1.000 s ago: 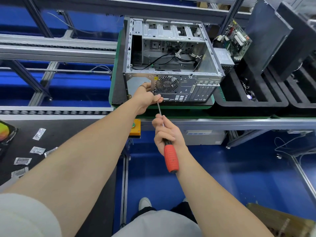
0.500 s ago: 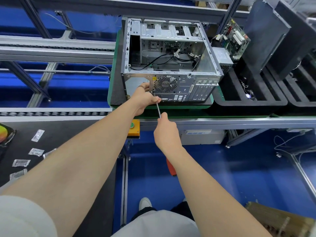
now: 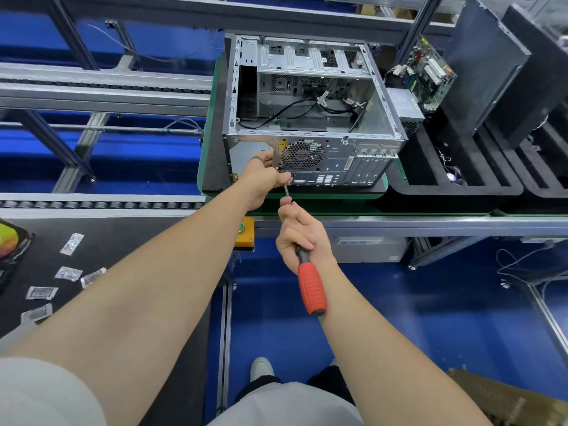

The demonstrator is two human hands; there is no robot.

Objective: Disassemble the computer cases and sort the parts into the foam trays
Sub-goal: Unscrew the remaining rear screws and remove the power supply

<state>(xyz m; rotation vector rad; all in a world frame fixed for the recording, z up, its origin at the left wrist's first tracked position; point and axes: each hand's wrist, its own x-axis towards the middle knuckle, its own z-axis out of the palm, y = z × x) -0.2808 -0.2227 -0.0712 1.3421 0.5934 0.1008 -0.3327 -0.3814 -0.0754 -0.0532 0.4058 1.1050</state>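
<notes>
The gutted computer case (image 3: 307, 118) lies open side up on the green worktop (image 3: 338, 202), with only black cables inside. Our left hand (image 3: 264, 179) grips its rear panel beside the fan grille. Our right hand (image 3: 302, 238) grasps the red-handled screwdriver (image 3: 310, 287), whose shaft meets that panel. A black foam tray (image 3: 461, 192) sits just to the right, holding a circuit board (image 3: 430, 72).

Five small clear packets (image 3: 71, 243) lie on a black worktop (image 3: 129, 241) near its left edge. A yellow box with a green button (image 3: 245, 230) sits at its right corner. Grey cables (image 3: 519, 265) lie on the blue floor (image 3: 430, 302).
</notes>
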